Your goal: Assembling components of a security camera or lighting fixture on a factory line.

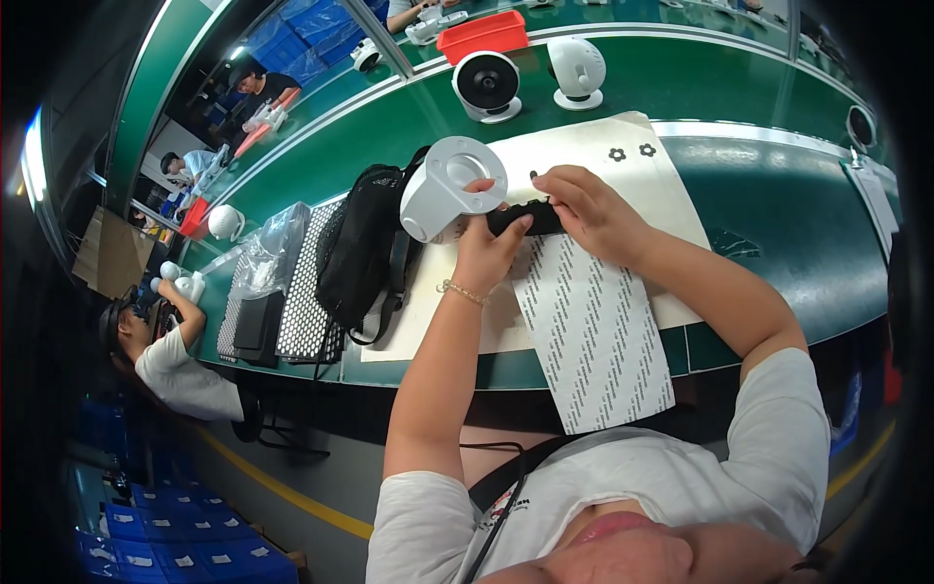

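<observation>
My left hand (484, 255) is closed around a white round-based device (420, 202), its flat ring-shaped base turned up. The same hand's thumb presses on the black edge (530, 216) of a sticker sheet. The sheet's white printed backing (598, 336) drapes toward me over the table's front edge. My right hand (598, 214) is at that black edge, thumb and fingers pinched together. Something small and black shows by its fingertips; I cannot make out whether they hold it. Two black flower-shaped pads (617, 155) lie beyond on the cream paper (671, 209).
A black mesh bag (365, 243) lies left of my hands, beside perforated white panels (304, 292) and clear plastic wrap (272, 248). White camera-like devices (486, 86) and a red bin (482, 37) stand behind. A co-worker (185, 365) sits at the left.
</observation>
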Motion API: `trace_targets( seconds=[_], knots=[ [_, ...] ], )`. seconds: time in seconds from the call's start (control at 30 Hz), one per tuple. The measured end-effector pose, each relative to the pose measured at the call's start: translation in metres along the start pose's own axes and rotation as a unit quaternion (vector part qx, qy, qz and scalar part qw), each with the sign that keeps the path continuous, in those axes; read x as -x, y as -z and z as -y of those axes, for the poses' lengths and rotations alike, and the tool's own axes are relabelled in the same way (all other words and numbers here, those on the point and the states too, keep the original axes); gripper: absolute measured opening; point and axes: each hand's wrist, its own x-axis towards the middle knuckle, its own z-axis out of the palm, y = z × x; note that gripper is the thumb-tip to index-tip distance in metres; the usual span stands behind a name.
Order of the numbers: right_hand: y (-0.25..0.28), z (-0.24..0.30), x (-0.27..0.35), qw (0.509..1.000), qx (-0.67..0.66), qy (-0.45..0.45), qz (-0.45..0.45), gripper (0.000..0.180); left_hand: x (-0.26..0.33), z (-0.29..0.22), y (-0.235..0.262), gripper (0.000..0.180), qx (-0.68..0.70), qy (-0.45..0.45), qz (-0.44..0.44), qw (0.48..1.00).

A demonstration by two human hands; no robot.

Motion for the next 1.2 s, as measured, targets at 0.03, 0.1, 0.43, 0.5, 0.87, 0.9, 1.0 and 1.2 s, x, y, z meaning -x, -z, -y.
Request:
trace_targets(
  seconds=[0.03,0.1,0.43,0.5,0.87,0.9,1.0,1.2],
  knots=[
    [0.001,0.002,-0.001,1.0,0.0,0.002,0.0,0.056,-0.001,0.002,0.0,0.06,0.0,-0.001,-0.002,1.0],
    [0.004,0.007,-0.003,0.992,-0.082,-0.091,0.016,0.059,-0.002,0.004,0.0,0.06,0.041,0.023,0.009,0.999],
    [0.025,0.012,-0.067,0.928,-0.313,-0.197,-0.048,0.065,-0.007,-0.001,0.007,0.062,0.138,-0.021,0.055,0.989],
    [0.017,0.008,-0.089,0.908,-0.364,-0.19,-0.086,0.066,-0.006,0.004,0.01,0.06,0.153,-0.018,0.071,0.986],
    [-0.014,-0.017,-0.085,0.888,-0.397,-0.229,-0.047,0.069,-0.006,0.007,0.013,0.043,0.294,-0.003,0.133,0.947],
    [-0.015,-0.019,-0.084,0.886,-0.4,-0.229,-0.046,0.069,-0.007,0.007,0.014,0.043,0.297,0.001,0.132,0.946],
    [-0.016,-0.022,-0.083,0.889,-0.393,-0.229,-0.048,0.067,-0.006,0.001,0.014,0.042,0.336,0.004,0.124,0.933],
    [-0.014,-0.024,-0.08,0.895,-0.378,-0.233,-0.037,0.066,-0.007,0.002,0.012,0.042,0.344,-0.003,0.117,0.932]
  ],
)
